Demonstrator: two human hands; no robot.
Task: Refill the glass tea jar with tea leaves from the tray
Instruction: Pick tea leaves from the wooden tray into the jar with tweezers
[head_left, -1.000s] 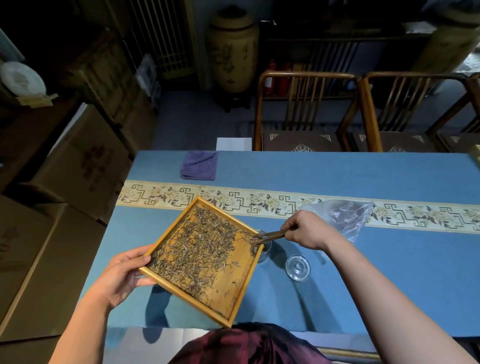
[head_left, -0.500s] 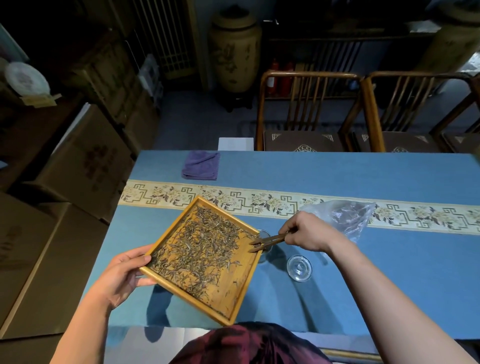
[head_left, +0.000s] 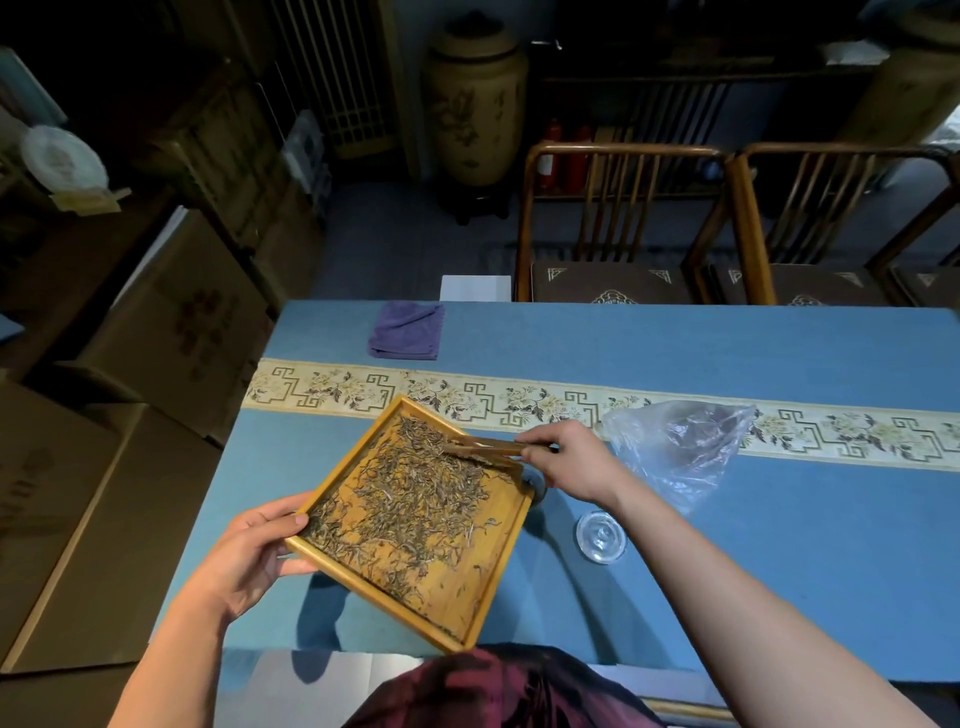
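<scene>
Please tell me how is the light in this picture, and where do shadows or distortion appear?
Head view: the table is lit from above, the room behind stays dark; the tray and both arms throw soft shadows on the blue cloth; the wide lens bends the table edges and chairs.

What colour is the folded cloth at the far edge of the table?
Purple. The folded cloth shows in the head view, lying on the blue table.

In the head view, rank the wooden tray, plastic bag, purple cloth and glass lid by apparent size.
1. wooden tray
2. plastic bag
3. purple cloth, though it lies farther from the camera, so its true rank against the bag is unsure
4. glass lid
</scene>
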